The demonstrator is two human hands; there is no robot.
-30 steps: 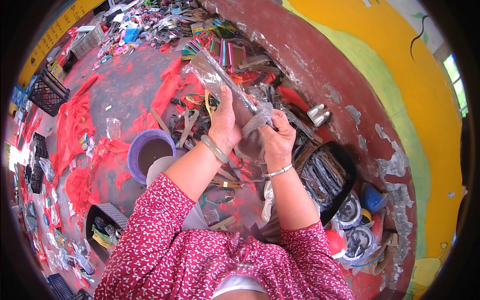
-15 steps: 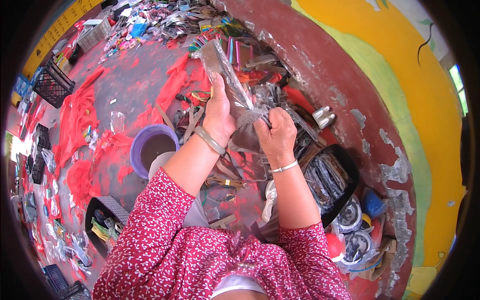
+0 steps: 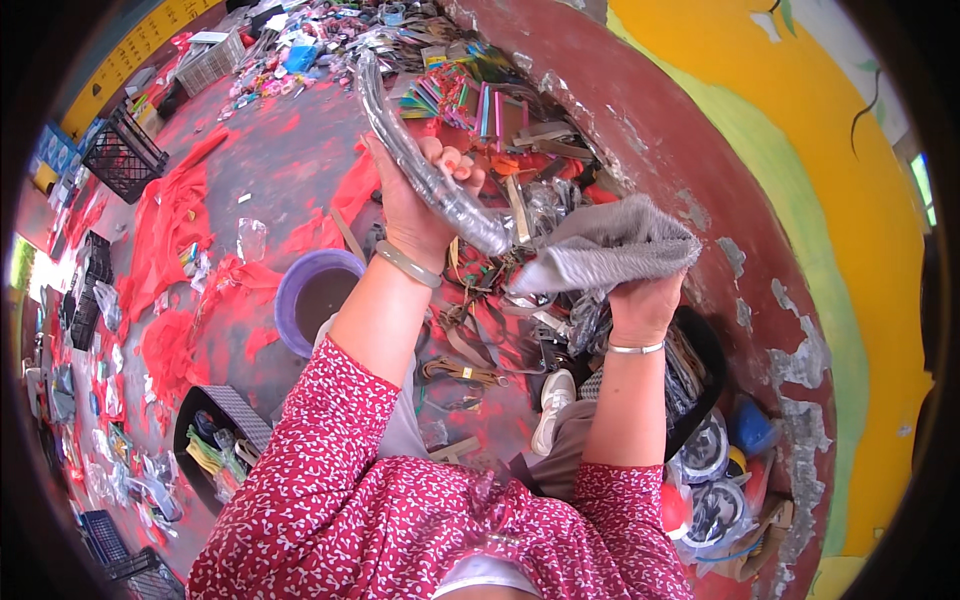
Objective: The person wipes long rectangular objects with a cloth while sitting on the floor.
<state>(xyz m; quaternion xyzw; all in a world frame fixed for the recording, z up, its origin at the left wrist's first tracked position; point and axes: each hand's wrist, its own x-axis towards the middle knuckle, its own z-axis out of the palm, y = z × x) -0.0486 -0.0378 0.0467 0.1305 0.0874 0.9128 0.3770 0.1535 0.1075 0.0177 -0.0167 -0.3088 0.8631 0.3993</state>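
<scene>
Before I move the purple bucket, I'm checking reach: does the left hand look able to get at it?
Probably, but not free-handed: the left hand holds a clear plastic-wrapped bundle. The purple bucket appears close beside the left forearm, its top open.

Bright daylight flares white at the far-left opening (image 3: pixel 38 268), glints along the clear plastic wrap (image 3: pixel 408 150), and fisheye distortion bows the maroon wall (image 3: pixel 660 150) within blackened corners.
</scene>
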